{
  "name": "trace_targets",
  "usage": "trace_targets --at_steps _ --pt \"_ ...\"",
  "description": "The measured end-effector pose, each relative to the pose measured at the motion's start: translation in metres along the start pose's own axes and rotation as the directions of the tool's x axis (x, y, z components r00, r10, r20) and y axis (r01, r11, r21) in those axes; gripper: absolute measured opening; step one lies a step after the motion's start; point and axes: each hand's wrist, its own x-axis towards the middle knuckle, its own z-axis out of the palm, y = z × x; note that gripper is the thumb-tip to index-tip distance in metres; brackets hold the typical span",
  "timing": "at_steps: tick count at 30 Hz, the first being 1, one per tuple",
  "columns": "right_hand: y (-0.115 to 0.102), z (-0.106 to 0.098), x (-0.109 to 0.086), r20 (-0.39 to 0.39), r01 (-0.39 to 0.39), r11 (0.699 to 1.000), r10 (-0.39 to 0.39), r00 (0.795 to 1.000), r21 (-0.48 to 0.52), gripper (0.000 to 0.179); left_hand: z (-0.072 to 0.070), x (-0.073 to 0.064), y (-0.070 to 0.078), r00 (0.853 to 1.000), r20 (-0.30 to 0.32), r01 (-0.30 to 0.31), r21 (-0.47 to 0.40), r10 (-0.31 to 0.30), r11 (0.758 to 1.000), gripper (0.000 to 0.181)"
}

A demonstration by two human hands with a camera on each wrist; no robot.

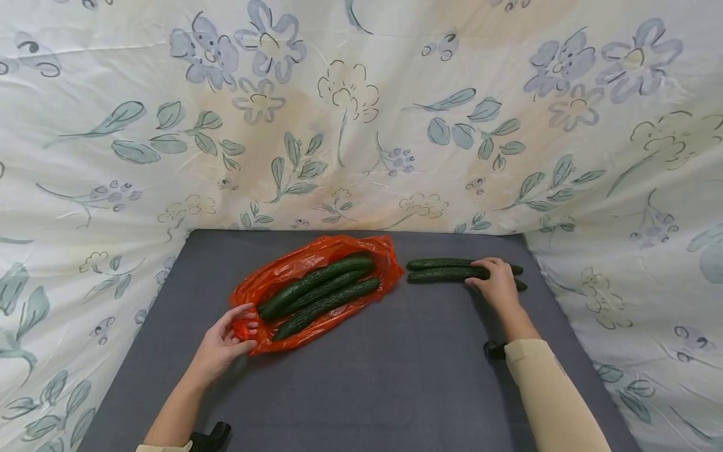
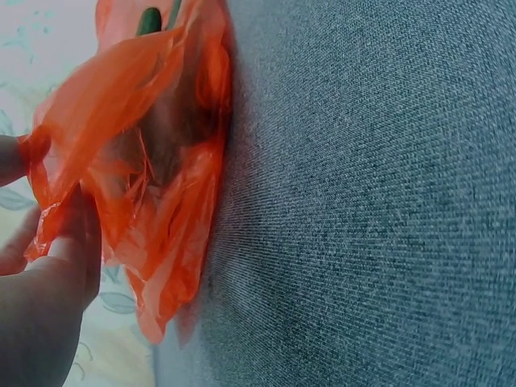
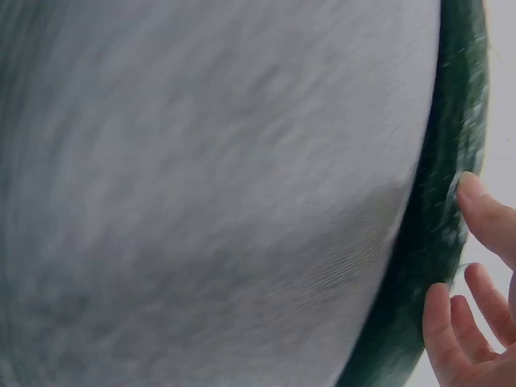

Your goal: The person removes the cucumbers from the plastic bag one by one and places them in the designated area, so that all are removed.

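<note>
An orange-red plastic bag (image 1: 257, 276) lies spread at the left of the grey table. Three dark green cucumbers (image 1: 322, 282) rest on it, slanting up to the right. My left hand (image 1: 226, 339) grips the bag's gathered near-left edge; in the left wrist view thin plastic (image 2: 105, 105) runs between thumb and fingers. To the right, two cucumbers (image 1: 443, 274) lie side by side. Over their right part is my right hand (image 1: 499, 285), hiding some of them. In the right wrist view its loosely spread fingertips (image 3: 438, 302) touch a cucumber's (image 3: 435, 210) upper side, not wrapped round it.
The grey table (image 1: 361, 383) ends at the back against a hanging flower-print cloth (image 1: 361, 125), which also rises along the left and right sides. A black strap device (image 1: 494, 350) sits at the right wrist, another (image 1: 211, 436) at the left wrist.
</note>
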Motion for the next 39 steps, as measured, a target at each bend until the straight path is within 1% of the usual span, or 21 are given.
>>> trace_targets --at_steps 4,6,10,14,19,25,30,33,35,39 --pt "-0.011 -0.005 -0.003 -0.01 0.032 0.998 -0.032 0.999 0.051 0.056 -0.001 0.0 -0.001 1.0 0.0 -0.011 0.001 0.011 1.0 0.07" --pt "-0.014 -0.007 -0.004 -0.024 0.032 0.996 -0.03 0.999 0.088 0.061 0.0 0.0 -0.001 1.0 0.001 -0.013 0.006 0.013 1.0 0.07" --pt "-0.022 -0.011 -0.007 -0.05 0.009 0.989 -0.002 0.999 0.148 0.066 0.002 0.001 -0.001 1.0 0.008 -0.019 0.015 0.018 1.0 0.069" --pt "-0.033 -0.014 -0.009 -0.059 0.021 0.985 -0.011 0.998 0.17 0.07 0.003 0.0 0.001 1.0 0.003 -0.028 -0.001 0.028 1.0 0.068" --pt "-0.052 -0.017 -0.013 -0.085 0.071 0.977 -0.055 0.995 0.201 0.07 0.002 -0.002 0.002 1.0 0.002 -0.032 -0.007 0.032 0.999 0.067" --pt "-0.074 -0.019 -0.017 -0.129 0.135 0.967 -0.109 0.986 0.216 0.071 0.0 -0.001 0.001 1.0 0.006 -0.007 -0.014 0.007 1.0 0.07" --pt "-0.087 -0.018 -0.021 -0.153 0.183 0.954 -0.149 0.977 0.238 0.071 0.0 -0.001 0.0 1.0 0.005 -0.005 -0.031 0.005 0.999 0.072" --pt "-0.093 -0.017 -0.024 -0.159 0.198 0.948 -0.162 0.974 0.248 0.071 -0.001 -0.001 -0.001 1.0 0.008 -0.003 -0.025 0.004 1.0 0.073" --pt "-0.098 -0.016 -0.025 -0.165 0.21 0.942 -0.171 0.971 0.261 0.071 -0.002 0.0 -0.002 1.0 0.008 0.001 -0.02 0.0 1.0 0.073" --pt "-0.11 -0.015 -0.027 -0.191 0.259 0.923 -0.21 0.959 0.286 0.07 -0.004 0.0 -0.002 1.0 0.007 0.002 -0.006 -0.002 1.0 0.073"
